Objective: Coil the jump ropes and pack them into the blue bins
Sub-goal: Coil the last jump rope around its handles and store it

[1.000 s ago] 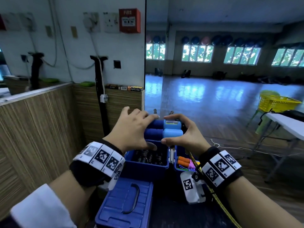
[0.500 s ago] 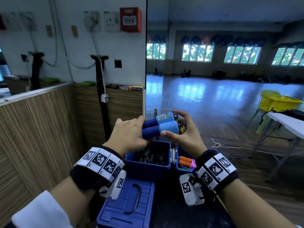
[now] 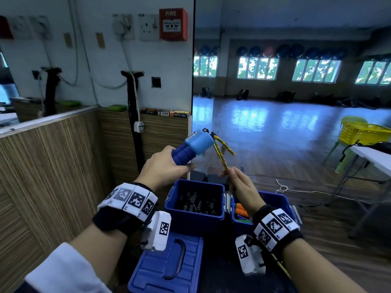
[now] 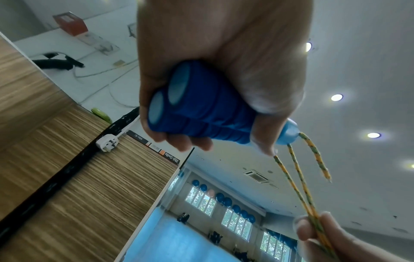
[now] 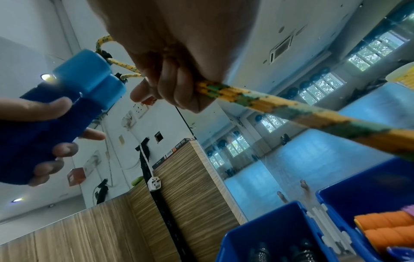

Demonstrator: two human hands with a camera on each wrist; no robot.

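My left hand [image 3: 167, 166] grips the two blue jump-rope handles [image 3: 191, 148] side by side, raised above the bins and tilted up to the right; the left wrist view shows their butt ends [image 4: 170, 95] in my fist [image 4: 224, 88]. A yellow-green rope [image 3: 221, 157] leaves the handle caps. My right hand [image 3: 239, 185] pinches both strands just below the caps, and the doubled rope [image 5: 280, 104] runs back past my wrist. Two blue bins stand below: the left bin [image 3: 175, 199] holds dark coiled ropes, the right bin [image 3: 281, 199] holds orange handles [image 3: 241, 210].
A blue lid [image 3: 165, 269] with a black handle lies in front of the left bin. A wood-panelled wall [image 3: 63, 166] stands close on the left, a mirror [image 3: 275, 102] ahead. A white table [image 3: 374, 155] and a yellow basket [image 3: 359, 134] are at the right.
The left hand has lifted the handles higher and tilted them up. The right hand has let go of the handle caps and now pinches the rope below them.
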